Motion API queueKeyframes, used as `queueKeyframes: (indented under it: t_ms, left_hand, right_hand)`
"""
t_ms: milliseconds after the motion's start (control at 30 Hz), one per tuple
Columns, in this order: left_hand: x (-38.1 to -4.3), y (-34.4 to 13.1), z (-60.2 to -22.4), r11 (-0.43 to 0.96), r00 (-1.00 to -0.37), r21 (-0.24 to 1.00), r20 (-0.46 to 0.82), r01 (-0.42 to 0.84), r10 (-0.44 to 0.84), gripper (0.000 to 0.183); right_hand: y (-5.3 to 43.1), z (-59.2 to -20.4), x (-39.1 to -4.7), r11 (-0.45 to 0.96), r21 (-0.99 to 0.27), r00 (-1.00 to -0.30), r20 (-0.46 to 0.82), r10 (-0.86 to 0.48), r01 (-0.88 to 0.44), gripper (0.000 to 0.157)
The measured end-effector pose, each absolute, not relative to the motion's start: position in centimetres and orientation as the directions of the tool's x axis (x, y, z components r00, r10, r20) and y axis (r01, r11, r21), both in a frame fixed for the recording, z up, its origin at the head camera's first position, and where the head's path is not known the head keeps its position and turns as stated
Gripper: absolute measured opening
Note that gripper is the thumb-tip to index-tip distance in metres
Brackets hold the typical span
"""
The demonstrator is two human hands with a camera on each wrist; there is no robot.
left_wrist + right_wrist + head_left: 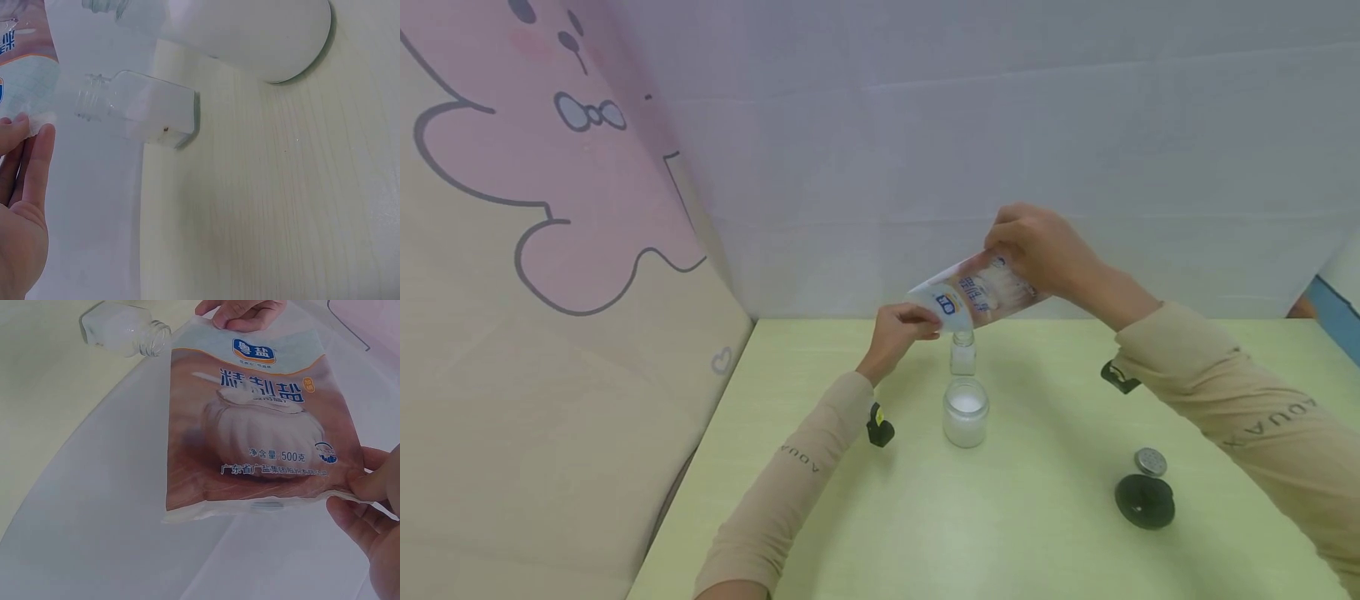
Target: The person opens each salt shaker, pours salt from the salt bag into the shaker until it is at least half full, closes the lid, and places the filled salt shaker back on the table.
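A printed bag of salt (1000,292) is held tilted in the air, its lower left end close over the mouth of a small clear glass bottle (962,358). My left hand (897,335) pinches the bag's pale blue end between thumb and fingers. At the opposite, raised end, my right hand (1041,248) grips a corner; the right wrist view shows thumb and fingers on the bag's edge (269,504). The bottle stands upright on the table with its cap off. In front of it is a wider glass jar (966,435), lidless, with white contents.
A silver perforated cap (1151,462) and a round black lid (1145,502) lie on the pale table (925,533) at the right. One small black object (880,427) sits beside the left forearm, another (1120,378) by the right sleeve. A white cloth (880,167) hangs behind.
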State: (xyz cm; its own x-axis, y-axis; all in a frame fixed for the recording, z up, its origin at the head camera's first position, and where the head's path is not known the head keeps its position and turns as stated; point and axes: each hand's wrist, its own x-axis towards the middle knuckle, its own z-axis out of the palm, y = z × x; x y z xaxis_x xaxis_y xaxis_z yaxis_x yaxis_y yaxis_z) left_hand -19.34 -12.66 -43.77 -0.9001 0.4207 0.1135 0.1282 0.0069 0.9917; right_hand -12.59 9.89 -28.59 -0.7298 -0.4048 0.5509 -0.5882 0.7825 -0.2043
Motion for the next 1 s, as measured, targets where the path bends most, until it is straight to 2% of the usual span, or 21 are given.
queueKeyframes:
  t_ms: [500,1000]
  left_hand:
    - [-19.9,-11.6,-43.7,0.009,-0.916,0.991,0.123,0.136,0.381,0.01]
    - [-20.0,-11.6,-44.1,-0.023,-0.921,0.991,0.133,0.135,0.366,0.01]
  right_hand:
    - [10.8,-28.4,-14.2,0.77,-0.21,-0.727,0.543,-0.42,-0.602,0.011]
    - [10.6,-28.4,-14.1,0.772,-0.213,-0.731,0.539,-0.418,-0.598,0.01]
